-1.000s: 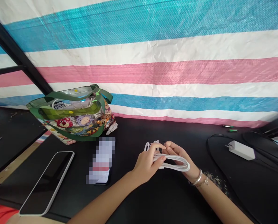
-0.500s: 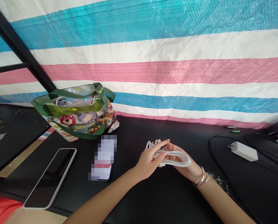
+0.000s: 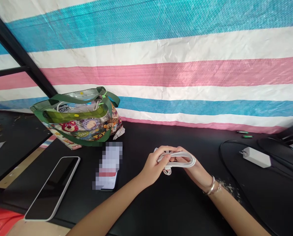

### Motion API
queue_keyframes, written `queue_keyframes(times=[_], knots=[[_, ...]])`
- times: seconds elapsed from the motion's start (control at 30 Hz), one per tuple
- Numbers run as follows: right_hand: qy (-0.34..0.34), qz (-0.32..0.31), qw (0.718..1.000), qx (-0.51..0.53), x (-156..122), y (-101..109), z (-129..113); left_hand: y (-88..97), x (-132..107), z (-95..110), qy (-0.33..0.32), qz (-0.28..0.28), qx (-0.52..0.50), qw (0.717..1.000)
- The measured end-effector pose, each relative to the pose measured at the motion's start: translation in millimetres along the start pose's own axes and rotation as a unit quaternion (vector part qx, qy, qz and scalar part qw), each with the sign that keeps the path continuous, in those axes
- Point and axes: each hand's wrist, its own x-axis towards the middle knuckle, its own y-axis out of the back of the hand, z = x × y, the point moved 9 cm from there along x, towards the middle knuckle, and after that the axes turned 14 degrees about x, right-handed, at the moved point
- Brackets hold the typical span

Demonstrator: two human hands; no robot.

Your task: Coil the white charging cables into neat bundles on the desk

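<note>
Grips a looped white cable [image 3: 180, 164] in the left hand [image 3: 151, 167], over the black table [image 3: 146, 209]; keeps the right hand [image 3: 194, 171] behind the loops (silver bangle [image 3: 211, 185] at that wrist); cannot tell its grip.

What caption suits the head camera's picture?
Left hand and right hand hold a coiled white cable over a black table.

- Rear is screened by a creased sheet [image 3: 176, 49], striped blue, white and pink.
- Black metal frame [image 3: 19, 54] is noted at left.
- Two black tabletops [image 3: 166, 209] are separated by a pale strip [image 3: 20, 168].
- Diffuse light is observed.
</note>
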Motion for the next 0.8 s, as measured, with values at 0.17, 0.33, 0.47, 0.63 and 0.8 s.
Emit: queue_keyframes(times=[0.17,0.33,0.47,0.63,0.8], knots=[[0.008,0.011,0.999,-0.030,0,0,5,2.3,0,4,-0.013,0.003,0.019,1.000],[-0.008,-0.007,1.000,0.004,-1,-5,7,-0.9,-1,3,-0.020,-0.005,0.044,0.999],[-0.020,-0.005,1.000,0.010,-1,-7,3,-1.9,-1,1,-0.008,-0.013,0.047,0.999],[-0.065,-0.009,0.997,0.031,-3,-15,1,-1.7,0,3,-0.008,-0.020,0.063,0.998],[-0.081,0.010,0.995,0.062,-4,-15,3,-4.9,-2,1,-0.009,-0.044,0.110,0.993]])
